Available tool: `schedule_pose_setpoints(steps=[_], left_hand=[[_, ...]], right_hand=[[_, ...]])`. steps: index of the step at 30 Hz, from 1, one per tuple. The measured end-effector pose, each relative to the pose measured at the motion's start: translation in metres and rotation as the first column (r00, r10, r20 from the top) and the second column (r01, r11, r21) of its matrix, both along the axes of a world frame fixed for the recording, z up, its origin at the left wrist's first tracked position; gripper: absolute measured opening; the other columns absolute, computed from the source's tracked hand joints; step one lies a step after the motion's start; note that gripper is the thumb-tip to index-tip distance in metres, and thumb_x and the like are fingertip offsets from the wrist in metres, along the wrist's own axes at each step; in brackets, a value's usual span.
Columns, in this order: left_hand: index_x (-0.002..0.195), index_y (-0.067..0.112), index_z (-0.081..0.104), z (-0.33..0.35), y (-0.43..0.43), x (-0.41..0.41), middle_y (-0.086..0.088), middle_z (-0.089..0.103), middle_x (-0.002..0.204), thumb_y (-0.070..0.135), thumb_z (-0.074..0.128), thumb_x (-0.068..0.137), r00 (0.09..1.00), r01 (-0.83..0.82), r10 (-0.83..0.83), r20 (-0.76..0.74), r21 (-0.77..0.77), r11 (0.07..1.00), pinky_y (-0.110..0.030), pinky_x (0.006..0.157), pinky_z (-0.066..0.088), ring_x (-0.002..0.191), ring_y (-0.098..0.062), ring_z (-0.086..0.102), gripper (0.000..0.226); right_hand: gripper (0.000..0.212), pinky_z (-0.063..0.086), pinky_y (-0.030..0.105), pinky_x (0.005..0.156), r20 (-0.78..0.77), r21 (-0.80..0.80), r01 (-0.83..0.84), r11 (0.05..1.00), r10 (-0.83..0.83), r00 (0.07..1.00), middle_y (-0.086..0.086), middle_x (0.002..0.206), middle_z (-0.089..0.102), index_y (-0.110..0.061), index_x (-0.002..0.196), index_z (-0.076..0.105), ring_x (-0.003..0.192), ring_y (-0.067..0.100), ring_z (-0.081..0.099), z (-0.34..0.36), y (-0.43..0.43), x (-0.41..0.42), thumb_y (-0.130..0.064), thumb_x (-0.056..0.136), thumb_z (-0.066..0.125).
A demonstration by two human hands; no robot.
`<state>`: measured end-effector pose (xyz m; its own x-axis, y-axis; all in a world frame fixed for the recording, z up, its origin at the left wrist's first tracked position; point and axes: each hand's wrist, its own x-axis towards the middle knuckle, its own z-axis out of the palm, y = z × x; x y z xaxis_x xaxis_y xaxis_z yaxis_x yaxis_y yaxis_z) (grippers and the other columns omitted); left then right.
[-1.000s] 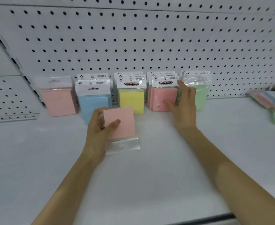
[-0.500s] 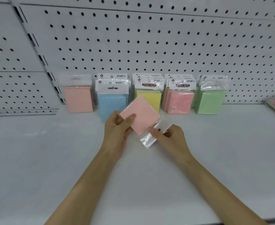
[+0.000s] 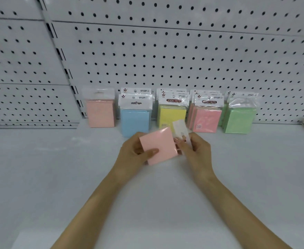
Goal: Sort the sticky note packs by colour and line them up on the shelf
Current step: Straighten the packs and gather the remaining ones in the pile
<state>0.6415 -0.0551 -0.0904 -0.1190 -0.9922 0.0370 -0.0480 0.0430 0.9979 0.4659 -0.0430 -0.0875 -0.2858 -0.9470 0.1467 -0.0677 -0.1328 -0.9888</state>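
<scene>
- Since half a second ago, the pink pack (image 3: 158, 146) has turned, and its clear flap (image 3: 180, 129) now points up
- At centre frame, over the shelf (image 3: 58, 177), the left hand (image 3: 135, 151) has its grip closed round the pack's left edge
- The right hand (image 3: 198, 150) has a pinching grip on the flap
- Behind, in a row: peach pack (image 3: 101, 114), blue packs (image 3: 135, 121), yellow packs (image 3: 172, 115), pink packs (image 3: 207, 120), green packs (image 3: 239, 121)

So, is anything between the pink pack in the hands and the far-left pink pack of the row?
Nothing visible does. The left hand and right hand hold the pink pack; the shelf in front of the far-left pack is bare, the blue packs beside it.
</scene>
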Motion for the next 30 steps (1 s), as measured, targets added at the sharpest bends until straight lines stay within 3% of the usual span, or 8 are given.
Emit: schedule_pose_setpoints(steps=[3, 6, 8, 12, 16, 20, 26, 30], left_hand=[[0.090, 0.015, 0.066, 0.001, -0.003, 0.028, -0.005, 0.069, 0.086, 0.006, 0.080, 0.073, 0.995, -0.070, 0.075, 0.069, -0.067, 0.995, -0.031, 0.068, 0.052, 0.072, -0.016, 0.065, 0.024], [0.081, 0.015, 0.067, 0.000, -0.006, 0.060, 0.002, 0.068, 0.078, 0.012, 0.085, 0.067, 0.964, -0.127, 0.148, 0.219, -0.110, 0.986, -0.018, 0.060, 0.044, 0.058, -0.006, 0.052, 0.023], [0.077, 0.010, 0.063, 0.004, -0.008, 0.081, 0.012, 0.064, 0.069, 0.004, 0.083, 0.068, 0.958, -0.188, 0.211, 0.195, -0.131, 0.973, -0.015, 0.056, 0.041, 0.055, -0.003, 0.049, 0.023], [0.072, 0.010, 0.054, 0.005, -0.020, 0.114, 0.013, 0.061, 0.060, -0.008, 0.072, 0.075, 0.916, -0.397, 0.400, 0.010, -0.112, 0.911, -0.017, 0.058, 0.054, 0.053, -0.003, 0.056, 0.026], [0.080, 0.011, 0.055, -0.007, -0.036, 0.124, -0.010, 0.063, 0.080, 0.002, 0.072, 0.081, 0.842, -0.537, 0.539, -0.019, -0.108, 0.836, -0.023, 0.067, 0.057, 0.072, -0.022, 0.063, 0.020], [0.078, 0.026, 0.056, -0.013, -0.045, 0.132, -0.003, 0.064, 0.080, 0.021, 0.077, 0.076, 0.800, -0.579, 0.593, 0.090, -0.138, 0.803, -0.038, 0.077, 0.052, 0.076, -0.025, 0.063, 0.022], [0.087, 0.009, 0.056, -0.004, -0.055, 0.129, 0.003, 0.056, 0.078, 0.011, 0.075, 0.081, 0.793, -0.576, 0.596, 0.129, -0.162, 0.801, -0.019, 0.060, 0.056, 0.072, -0.020, 0.058, 0.019], [0.088, 0.011, 0.058, -0.006, -0.063, 0.131, 0.009, 0.055, 0.077, 0.015, 0.077, 0.079, 0.762, -0.586, 0.620, 0.189, -0.205, 0.783, -0.018, 0.066, 0.049, 0.071, -0.009, 0.050, 0.022]], right_hand=[[0.021, 0.047, 0.029, 0.062, 0.025, -0.030, -0.057, 0.998, 0.057, 0.998, 0.012, 0.067, 0.054, 0.002, 0.068, 0.057, 0.065, 0.016, 0.053, -0.002, -0.002, 0.015, -0.007, 0.082, 0.069], [0.015, 0.044, 0.028, 0.063, 0.041, -0.036, -0.111, 0.993, 0.113, 0.993, 0.005, 0.064, 0.059, 0.001, 0.071, 0.064, 0.062, 0.012, 0.054, 0.002, -0.005, 0.037, -0.008, 0.081, 0.071], [0.008, 0.048, 0.028, 0.064, 0.070, -0.013, -0.168, 0.986, 0.168, 0.983, 0.004, 0.067, 0.062, -0.009, 0.075, 0.067, 0.061, 0.011, 0.058, 0.004, -0.010, 0.054, -0.006, 0.079, 0.073], [0.026, 0.055, 0.028, 0.070, 0.112, 0.001, -0.272, 0.962, 0.270, 0.956, -0.001, 0.073, 0.069, -0.016, 0.089, 0.063, 0.064, 0.014, 0.066, 0.003, -0.020, 0.087, 0.002, 0.074, 0.075], [0.015, 0.057, 0.031, 0.070, 0.127, -0.001, -0.231, 0.973, 0.230, 0.965, 0.007, 0.075, 0.067, -0.012, 0.087, 0.064, 0.068, 0.020, 0.068, 0.001, -0.028, 0.106, -0.003, 0.079, 0.073], [0.007, 0.054, 0.023, 0.058, 0.145, -0.013, -0.170, 0.985, 0.170, 0.975, 0.013, 0.074, 0.067, -0.006, 0.080, 0.063, 0.059, 0.016, 0.067, 0.002, -0.030, 0.107, -0.002, 0.082, 0.069], [0.006, 0.051, 0.023, 0.053, 0.186, 0.012, -0.122, 0.992, 0.118, 0.976, 0.010, 0.067, 0.064, -0.004, 0.081, 0.063, 0.052, 0.014, 0.062, 0.002, -0.032, 0.101, -0.005, 0.084, 0.067], [0.008, 0.049, 0.022, 0.052, 0.217, 0.023, -0.088, 0.996, 0.081, 0.973, 0.011, 0.067, 0.064, -0.006, 0.078, 0.063, 0.051, 0.014, 0.060, 0.001, -0.034, 0.098, -0.007, 0.084, 0.068]])
